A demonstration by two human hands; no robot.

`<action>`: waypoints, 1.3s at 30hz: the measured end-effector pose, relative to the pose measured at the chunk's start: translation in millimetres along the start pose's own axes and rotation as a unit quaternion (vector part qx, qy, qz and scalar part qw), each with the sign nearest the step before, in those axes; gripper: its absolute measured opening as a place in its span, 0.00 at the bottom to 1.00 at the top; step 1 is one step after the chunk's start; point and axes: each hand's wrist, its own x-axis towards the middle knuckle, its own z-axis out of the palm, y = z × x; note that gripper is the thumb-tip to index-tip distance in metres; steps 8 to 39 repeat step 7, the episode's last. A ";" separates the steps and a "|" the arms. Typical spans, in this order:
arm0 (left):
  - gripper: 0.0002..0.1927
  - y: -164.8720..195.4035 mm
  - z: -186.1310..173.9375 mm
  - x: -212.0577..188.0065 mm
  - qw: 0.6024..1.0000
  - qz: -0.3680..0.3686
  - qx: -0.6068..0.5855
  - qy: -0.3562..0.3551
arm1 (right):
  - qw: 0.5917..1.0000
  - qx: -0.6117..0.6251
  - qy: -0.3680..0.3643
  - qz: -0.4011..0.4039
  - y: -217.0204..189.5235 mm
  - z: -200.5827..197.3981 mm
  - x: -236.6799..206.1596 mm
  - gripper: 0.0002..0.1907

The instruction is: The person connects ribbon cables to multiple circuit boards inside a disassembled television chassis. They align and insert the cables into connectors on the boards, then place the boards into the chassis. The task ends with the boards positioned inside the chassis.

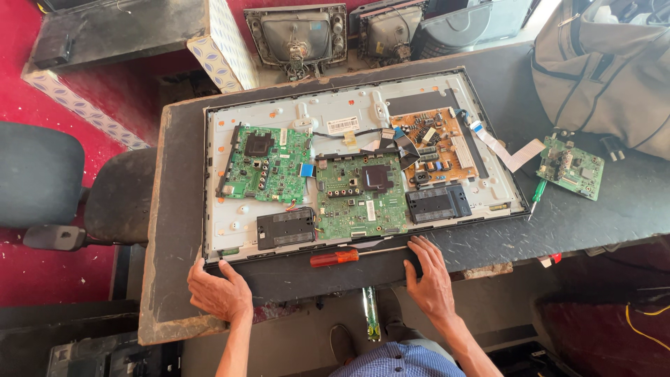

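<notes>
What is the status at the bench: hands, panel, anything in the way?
Left hand and right hand flat on near edge of opened TV panel. Circuit boards exposed. Red-handled screwdriver lies between hands.

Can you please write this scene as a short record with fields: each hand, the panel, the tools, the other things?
left hand: open, resting on the near left corner of the panel
right hand: flat on the panel's near edge
panel: opened flat screen, back up, three circuit boards showing
red screwdriver: lies between the hands
green screwdriver: right of the panel
loose board: on the table, far right
</notes>
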 end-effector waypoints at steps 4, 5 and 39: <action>0.25 1.2 -0.6 0.5 1.000 -0.006 0.006 0.002 | 0.993 0.012 0.113 -0.027 -28.3 -35.9 16.9 0.17; 0.25 1.7 0.0 1.4 1.000 -0.007 0.007 0.006 | 0.987 -0.010 0.157 -0.031 -41.6 -55.8 21.4 0.14; 0.25 1.8 0.2 1.3 1.000 -0.008 0.011 0.009 | 0.975 -0.013 0.214 -0.060 -62.1 -84.2 32.5 0.11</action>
